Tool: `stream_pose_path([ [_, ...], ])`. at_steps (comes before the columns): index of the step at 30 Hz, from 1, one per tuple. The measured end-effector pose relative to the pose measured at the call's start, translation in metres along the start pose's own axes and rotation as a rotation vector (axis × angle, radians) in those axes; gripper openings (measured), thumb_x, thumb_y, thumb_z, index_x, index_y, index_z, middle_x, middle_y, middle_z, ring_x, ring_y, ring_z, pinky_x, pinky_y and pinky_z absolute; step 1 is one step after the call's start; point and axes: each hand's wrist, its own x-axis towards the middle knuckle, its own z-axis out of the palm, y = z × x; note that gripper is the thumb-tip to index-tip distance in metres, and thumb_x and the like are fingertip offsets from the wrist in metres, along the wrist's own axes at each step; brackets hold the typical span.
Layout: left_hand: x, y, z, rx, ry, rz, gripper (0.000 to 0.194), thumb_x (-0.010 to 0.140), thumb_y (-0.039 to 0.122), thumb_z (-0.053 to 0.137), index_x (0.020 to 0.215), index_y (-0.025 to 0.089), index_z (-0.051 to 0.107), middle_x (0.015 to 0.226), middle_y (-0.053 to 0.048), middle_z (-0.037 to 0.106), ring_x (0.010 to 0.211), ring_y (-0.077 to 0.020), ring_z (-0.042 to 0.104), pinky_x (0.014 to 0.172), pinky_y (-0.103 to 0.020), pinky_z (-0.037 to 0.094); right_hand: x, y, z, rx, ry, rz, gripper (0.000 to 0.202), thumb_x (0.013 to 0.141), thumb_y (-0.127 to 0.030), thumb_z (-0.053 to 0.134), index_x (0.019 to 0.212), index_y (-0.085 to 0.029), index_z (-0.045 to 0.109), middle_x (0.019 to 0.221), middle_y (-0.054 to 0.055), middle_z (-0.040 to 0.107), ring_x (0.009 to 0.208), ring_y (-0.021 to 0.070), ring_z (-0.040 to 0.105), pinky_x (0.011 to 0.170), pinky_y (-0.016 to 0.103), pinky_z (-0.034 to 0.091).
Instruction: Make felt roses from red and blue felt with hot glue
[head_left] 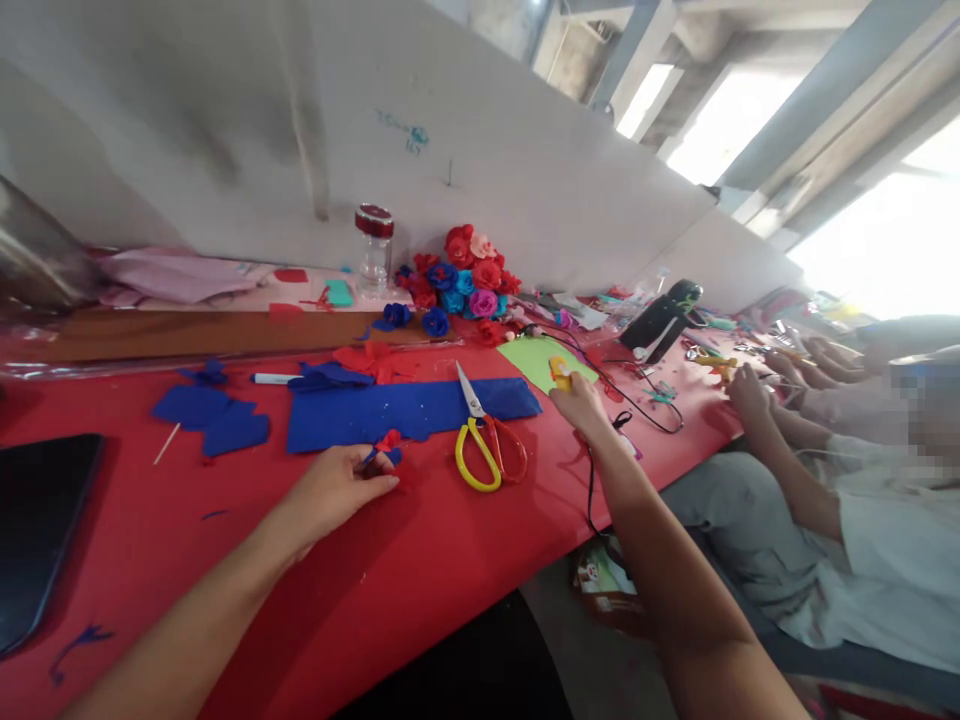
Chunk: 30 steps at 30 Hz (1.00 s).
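Between the fingertips of my left hand (341,490) is a small blue and red crepe-paper flower (386,448), partly hidden by the fingers. My right hand (581,400) is closed round a yellow tool (559,373) that looks like a small glue gun, mostly covered by the hand, over a light green sheet (532,360). Scissors (480,440) with one yellow and one red handle lie between my hands, their blades resting on a long strip of blue crepe paper (360,415). Blue paper pieces (217,415) lie to the left, near a white pen (276,379).
Paper flowers (476,275) are heaped at the wall beside a red-lidded jar (373,250). A black bottle (660,325) and a black cord (637,395) are at the right. A dark phone or tablet (45,530) lies at the left edge. Another person's hands (746,390) work farther right.
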Motion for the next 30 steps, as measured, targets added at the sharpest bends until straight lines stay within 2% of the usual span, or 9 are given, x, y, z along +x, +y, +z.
stream_pose_path([
  [5, 0.004, -0.003, -0.003, -0.024, 0.038, 0.031, 0.016, 0.055, 0.037, 0.069, 0.055, 0.023, 0.064, 0.062, -0.001, 0.066, 0.068, -0.0232, 0.060, 0.067, -0.031, 0.042, 0.003, -0.015, 0.023, -0.115, -0.024, -0.002, 0.028, 0.083, -0.015, 0.051, 0.109, -0.013, 0.059, 0.107, 0.015, 0.063, 0.100, 0.0252, 0.060, 0.084, 0.032, 0.047],
  [10, 0.005, -0.004, -0.003, -0.065, 0.040, 0.000, 0.016, 0.053, 0.037, 0.069, 0.054, 0.023, 0.063, 0.061, 0.000, 0.066, 0.065, -0.0221, 0.060, 0.066, -0.030, 0.041, -0.010, -0.018, 0.032, -0.244, -0.048, -0.029, 0.027, 0.093, -0.016, 0.044, 0.117, -0.010, 0.055, 0.118, 0.019, 0.056, 0.102, 0.0242, 0.060, 0.083, 0.032, 0.046],
  [13, 0.004, -0.004, -0.001, -0.078, 0.046, 0.003, 0.014, 0.053, 0.036, 0.069, 0.055, 0.023, 0.064, 0.062, -0.001, 0.068, 0.066, -0.0223, 0.061, 0.065, -0.029, 0.042, -0.014, -0.014, 0.029, -0.329, -0.065, -0.048, 0.030, 0.096, -0.014, 0.037, 0.120, -0.007, 0.053, 0.120, 0.022, 0.054, 0.104, 0.0272, 0.059, 0.085, 0.036, 0.044],
  [17, 0.004, -0.005, -0.001, -0.084, 0.044, 0.026, 0.011, 0.054, 0.033, 0.069, 0.056, 0.023, 0.066, 0.063, -0.001, 0.069, 0.066, -0.0224, 0.062, 0.063, -0.029, 0.042, -0.019, -0.003, 0.018, -0.403, -0.131, -0.133, 0.030, 0.096, -0.017, 0.040, 0.121, -0.008, 0.053, 0.120, 0.021, 0.056, 0.107, 0.0286, 0.056, 0.087, 0.038, 0.044],
  [22, 0.004, -0.004, -0.002, -0.075, 0.057, 0.042, 0.014, 0.055, 0.035, 0.071, 0.056, 0.022, 0.064, 0.064, -0.001, 0.068, 0.066, -0.0218, 0.062, 0.065, -0.030, 0.044, -0.036, -0.004, -0.011, -0.450, -0.209, -0.236, 0.040, 0.086, 0.001, 0.040, 0.120, -0.009, 0.060, 0.116, 0.020, 0.061, 0.109, 0.0277, 0.055, 0.088, 0.036, 0.044],
  [24, 0.004, -0.002, -0.002, -0.083, 0.056, 0.039, 0.014, 0.055, 0.034, 0.071, 0.056, 0.022, 0.064, 0.062, 0.000, 0.066, 0.065, -0.0211, 0.062, 0.067, -0.031, 0.045, -0.045, -0.020, -0.024, -0.412, -0.180, -0.294, 0.044, 0.087, -0.001, 0.040, 0.124, -0.012, 0.059, 0.124, 0.019, 0.060, 0.116, 0.0290, 0.052, 0.094, 0.039, 0.043],
  [27, 0.005, 0.000, -0.003, -0.125, 0.078, 0.038, 0.012, 0.055, 0.029, 0.071, 0.057, 0.021, 0.062, 0.061, 0.000, 0.065, 0.065, -0.0195, 0.061, 0.070, -0.032, 0.046, -0.058, -0.065, -0.033, -0.005, 0.009, -0.468, 0.036, 0.092, -0.013, 0.045, 0.123, -0.017, 0.063, 0.119, 0.013, 0.066, 0.112, 0.0248, 0.058, 0.097, 0.037, 0.043],
  [28, 0.005, 0.000, -0.004, -0.140, 0.096, 0.045, 0.013, 0.054, 0.028, 0.071, 0.056, 0.021, 0.061, 0.061, 0.000, 0.064, 0.065, -0.0189, 0.061, 0.071, -0.032, 0.046, -0.062, -0.085, -0.031, 0.134, -0.017, -0.521, 0.032, 0.093, -0.018, 0.046, 0.118, -0.019, 0.066, 0.116, 0.011, 0.069, 0.109, 0.0229, 0.061, 0.096, 0.036, 0.044],
  [30, 0.005, 0.000, -0.006, -0.161, 0.122, 0.081, 0.014, 0.054, 0.027, 0.072, 0.060, 0.021, 0.061, 0.062, 0.001, 0.063, 0.064, -0.0175, 0.060, 0.070, -0.031, 0.046, -0.069, -0.124, -0.023, 0.336, -0.169, -0.618, 0.026, 0.091, -0.023, 0.052, 0.109, -0.021, 0.070, 0.109, 0.007, 0.073, 0.102, 0.0204, 0.065, 0.092, 0.033, 0.047],
])
